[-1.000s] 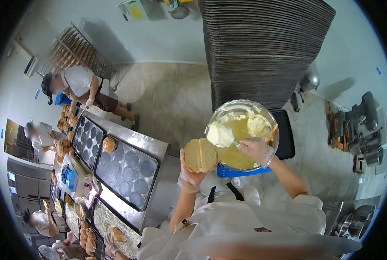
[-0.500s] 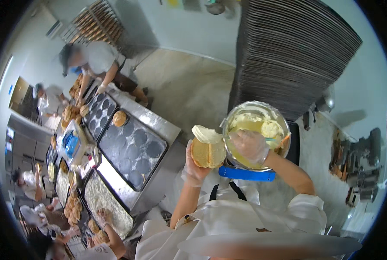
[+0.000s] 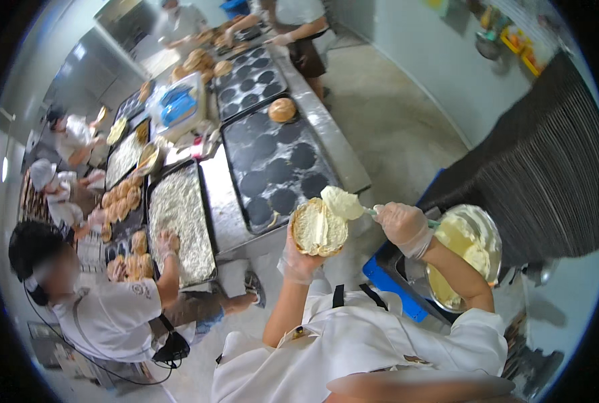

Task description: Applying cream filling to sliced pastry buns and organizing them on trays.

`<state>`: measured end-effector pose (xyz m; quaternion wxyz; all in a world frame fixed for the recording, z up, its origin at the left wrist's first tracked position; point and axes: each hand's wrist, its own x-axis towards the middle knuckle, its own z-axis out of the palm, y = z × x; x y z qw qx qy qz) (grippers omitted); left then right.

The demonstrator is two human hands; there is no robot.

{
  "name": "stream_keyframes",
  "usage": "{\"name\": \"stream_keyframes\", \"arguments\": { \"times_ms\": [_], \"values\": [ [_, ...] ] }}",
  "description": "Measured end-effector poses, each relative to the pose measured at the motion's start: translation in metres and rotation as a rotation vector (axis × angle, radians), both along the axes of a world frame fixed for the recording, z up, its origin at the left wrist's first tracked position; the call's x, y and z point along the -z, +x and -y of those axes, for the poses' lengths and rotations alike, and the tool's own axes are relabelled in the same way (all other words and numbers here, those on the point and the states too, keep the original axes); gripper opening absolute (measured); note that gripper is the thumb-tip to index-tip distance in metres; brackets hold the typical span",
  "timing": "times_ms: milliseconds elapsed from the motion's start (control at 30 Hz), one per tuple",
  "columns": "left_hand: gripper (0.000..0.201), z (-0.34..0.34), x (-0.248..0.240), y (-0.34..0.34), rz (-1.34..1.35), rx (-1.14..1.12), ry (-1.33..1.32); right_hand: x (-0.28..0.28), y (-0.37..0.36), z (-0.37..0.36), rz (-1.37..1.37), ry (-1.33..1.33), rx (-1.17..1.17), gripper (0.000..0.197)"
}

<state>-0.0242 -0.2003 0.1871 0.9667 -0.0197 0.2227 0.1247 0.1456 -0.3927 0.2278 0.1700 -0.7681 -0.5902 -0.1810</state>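
An opened round bun (image 3: 303,232) rests cut side up in my left hand (image 3: 301,265), whose gloved fingers close around its left and lower edge. White cream runs down the middle of the bun. My right hand (image 3: 403,228), also gloved, grips a spatula (image 3: 369,211) with a pale green handle. A thick lump of cream (image 3: 340,203) sits on the spatula's end, at the bun's upper right edge; it hides the blade. Behind my right forearm stands a metal bowl (image 3: 495,235) with cream and a yellowish mass inside.
A dark round-hollowed baking tray (image 3: 259,161) lies on the steel table (image 3: 353,176), with one bun (image 3: 282,110) on it. Left of it is a tray of white powder or crumbs (image 3: 178,218). A blue crate (image 3: 407,295) holds the bowl. Stacked trays (image 3: 528,161) rise beyond. Several co-workers surround the table.
My view has swung left toward the table. My right hand has moved off the bowl, bringing the spatula's cream over the bun's edge. The bun, bare before, now bears a cream streak.
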Motion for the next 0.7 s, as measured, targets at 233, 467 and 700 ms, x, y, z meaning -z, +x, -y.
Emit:
{"name": "stream_keyframes", "arguments": {
  "times_ms": [233,467,700],
  "values": [
    [0.052,-0.106,0.059,-0.049,-0.020,-0.279,0.102,0.012,-0.038,-0.092,-0.215,-0.092,-0.489,0.010],
    [0.049,-0.316,0.046,-0.165,-0.312,-0.490,0.358,0.024,-0.014,-0.190,-0.609,-0.058,-0.267,0.013],
    [0.043,-0.546,0.008,-0.213,-0.945,-0.627,1.304,0.040,0.018,-0.220,-0.715,-0.043,0.057,0.013]
  ]
}}
